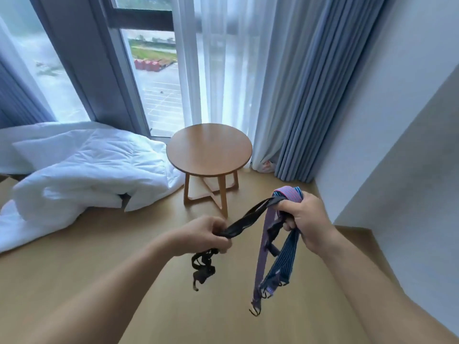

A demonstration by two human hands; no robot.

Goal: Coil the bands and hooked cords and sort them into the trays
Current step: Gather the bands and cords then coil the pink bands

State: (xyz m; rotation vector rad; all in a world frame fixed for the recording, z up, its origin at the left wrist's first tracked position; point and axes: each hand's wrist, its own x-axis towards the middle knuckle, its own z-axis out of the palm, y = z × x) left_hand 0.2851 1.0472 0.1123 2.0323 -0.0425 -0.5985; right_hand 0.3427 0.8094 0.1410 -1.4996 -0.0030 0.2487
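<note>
A twisted black band (248, 217) stretches between both hands above the wooden floor. My left hand (203, 235) grips its lower end, and a black curly tail with a hook (202, 268) dangles below that fist. My right hand (306, 220) holds the band's upper end together with a bunch of striped hooked cords. A purple cord (262, 259) and a dark blue striped cord (283, 259) hang from it, small metal hooks at their bottom ends. No trays are in view.
A small round wooden table (209, 148) stands ahead near the window. A crumpled white duvet (82, 170) lies on the floor at left. Blue curtains (305, 108) and a grey wall (402, 145) close the right side.
</note>
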